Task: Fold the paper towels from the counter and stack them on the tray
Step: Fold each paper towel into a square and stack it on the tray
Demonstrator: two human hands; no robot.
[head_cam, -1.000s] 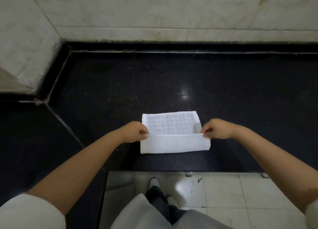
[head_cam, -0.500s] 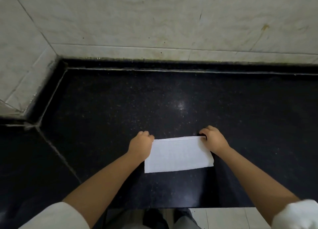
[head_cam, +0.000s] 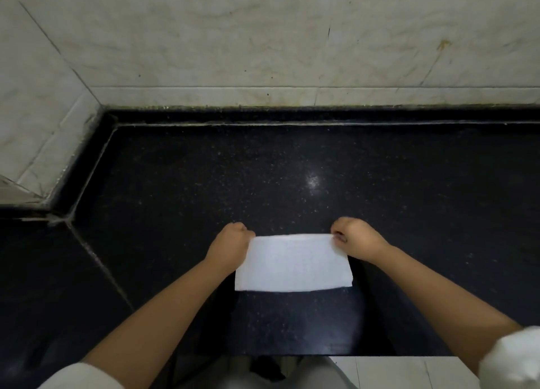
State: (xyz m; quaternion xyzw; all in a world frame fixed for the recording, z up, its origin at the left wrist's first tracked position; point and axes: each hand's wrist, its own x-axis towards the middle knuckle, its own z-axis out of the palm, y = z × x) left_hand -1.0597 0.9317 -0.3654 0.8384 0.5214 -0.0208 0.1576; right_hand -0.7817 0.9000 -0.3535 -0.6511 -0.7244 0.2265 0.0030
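- Now the paper towel (head_cam: 293, 263) lies as one flat white rectangle on the black counter (head_cam: 181, 190); a second ago its near half stood lifted, with the quilted inner face showing beyond it.
- So the first fold looks done, and I judge a second fold or a press along the crease comes next; no tray is in view.
- The left hand (head_cam: 230, 244) curls at the far left corner, fingers together on the edge.
- The right hand (head_cam: 355, 238) pinches the far right corner, fingertips (head_cam: 336, 234) closed on it.
- The sheet spans between both hands and reaches toward the person from the fingers.
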